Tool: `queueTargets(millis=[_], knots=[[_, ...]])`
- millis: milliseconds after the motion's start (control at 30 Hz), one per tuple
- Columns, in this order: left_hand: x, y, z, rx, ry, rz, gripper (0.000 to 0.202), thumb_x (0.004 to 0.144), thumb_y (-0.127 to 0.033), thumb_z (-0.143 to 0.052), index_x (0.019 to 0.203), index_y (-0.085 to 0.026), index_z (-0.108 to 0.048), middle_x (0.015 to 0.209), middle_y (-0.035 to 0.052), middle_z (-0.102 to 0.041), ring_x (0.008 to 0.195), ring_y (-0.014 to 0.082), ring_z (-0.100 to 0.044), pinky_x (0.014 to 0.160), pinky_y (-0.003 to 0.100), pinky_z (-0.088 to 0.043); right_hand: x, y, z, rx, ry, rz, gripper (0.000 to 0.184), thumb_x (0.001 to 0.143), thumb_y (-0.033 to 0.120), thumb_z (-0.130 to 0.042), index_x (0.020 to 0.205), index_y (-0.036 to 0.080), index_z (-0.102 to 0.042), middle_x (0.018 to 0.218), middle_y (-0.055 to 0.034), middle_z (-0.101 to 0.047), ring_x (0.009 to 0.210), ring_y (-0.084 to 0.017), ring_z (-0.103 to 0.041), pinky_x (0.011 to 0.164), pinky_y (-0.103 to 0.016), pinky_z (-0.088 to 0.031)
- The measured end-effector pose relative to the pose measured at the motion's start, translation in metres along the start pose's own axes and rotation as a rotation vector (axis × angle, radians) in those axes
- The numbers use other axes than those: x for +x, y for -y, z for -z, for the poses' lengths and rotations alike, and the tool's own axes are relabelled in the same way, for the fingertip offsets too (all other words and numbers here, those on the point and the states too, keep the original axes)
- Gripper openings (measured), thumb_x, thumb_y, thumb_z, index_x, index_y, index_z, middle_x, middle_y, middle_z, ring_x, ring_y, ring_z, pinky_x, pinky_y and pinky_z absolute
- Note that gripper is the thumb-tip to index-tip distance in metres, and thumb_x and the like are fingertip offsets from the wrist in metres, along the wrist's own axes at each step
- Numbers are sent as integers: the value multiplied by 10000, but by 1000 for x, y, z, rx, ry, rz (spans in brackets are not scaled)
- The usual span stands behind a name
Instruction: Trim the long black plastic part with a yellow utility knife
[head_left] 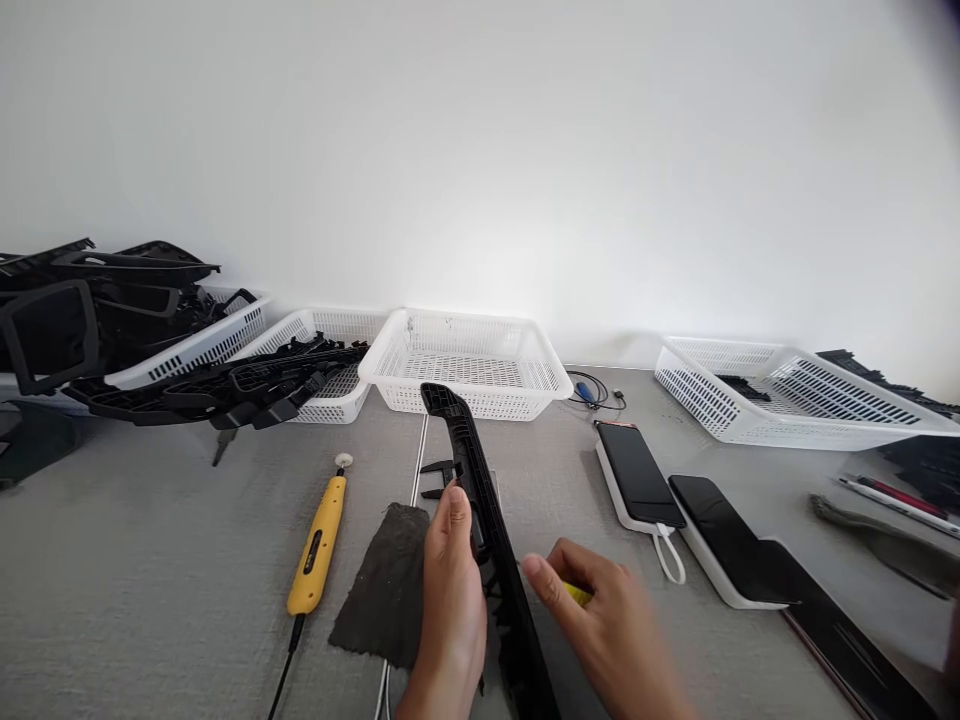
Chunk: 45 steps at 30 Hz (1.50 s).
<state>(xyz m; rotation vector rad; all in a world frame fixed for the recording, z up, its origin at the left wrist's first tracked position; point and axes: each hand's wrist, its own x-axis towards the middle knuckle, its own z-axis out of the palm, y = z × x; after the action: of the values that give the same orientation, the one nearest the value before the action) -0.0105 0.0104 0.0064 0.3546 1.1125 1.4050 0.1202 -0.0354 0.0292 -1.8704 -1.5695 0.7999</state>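
Note:
My left hand (454,590) is closed around a long black plastic trim piece (480,480), thumb on top. The trim piece stands tilted, its curved end pointing away from me, with ribs along it. My right hand (600,620) is closed on a small yellow-handled tool (577,593), mostly hidden by the fingers, close to the right edge of the trim piece. Behind the left hand lies a dark grey cloth (386,580). A caliper (436,480) is partly covered by the trim piece. Left of the cloth is a yellow corded rotary tool (319,550) with a white round tip.
A white basket (465,400) stands at the back middle. More baskets with black plastic parts (247,385) are at the left, another white basket (750,425) at the right. Phones on white power banks (641,475) and pens (900,500) lie on the right side.

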Motion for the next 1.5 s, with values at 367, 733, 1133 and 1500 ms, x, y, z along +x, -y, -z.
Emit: queueTargets(millis=[367, 733, 1133, 1500], knots=[[-3, 3, 2, 147, 119, 117, 519, 799, -599, -847, 1123, -196, -795, 1311, 123, -760, 1407, 371, -564, 1192, 450, -427, 4, -8, 2, 90, -83, 12, 656, 888, 822, -522, 659, 209, -554, 571, 36, -511, 549, -120, -435, 549, -251, -285], [-1, -8, 1, 251, 116, 0, 572, 779, -699, -799, 1072, -207, -802, 1274, 108, -775, 1405, 369, -548, 1189, 447, -397, 0, -2, 7, -50, 99, 28, 559, 878, 726, -599, 648, 217, -575, 568, 19, -569, 548, -132, -472, 523, -244, -293], [-4, -13, 0, 385, 191, -178, 658, 772, -847, -667, 670, -235, -448, 654, -68, -371, 663, 142, -373, 615, 233, -337, -4, -2, 10, -136, 192, 42, 537, 843, 694, -667, 597, 222, -594, 570, 10, -592, 555, -139, -487, 530, -253, -282], [6, -13, 7, 314, -216, -185, 425, 1011, -578, -567, 1226, -231, -684, 1373, 96, -706, 1368, 279, -589, 1134, 340, -475, -11, 10, -3, -186, 278, -46, 693, 919, 853, -330, 684, 227, -513, 655, -19, -609, 642, -173, -490, 604, -273, -263]])
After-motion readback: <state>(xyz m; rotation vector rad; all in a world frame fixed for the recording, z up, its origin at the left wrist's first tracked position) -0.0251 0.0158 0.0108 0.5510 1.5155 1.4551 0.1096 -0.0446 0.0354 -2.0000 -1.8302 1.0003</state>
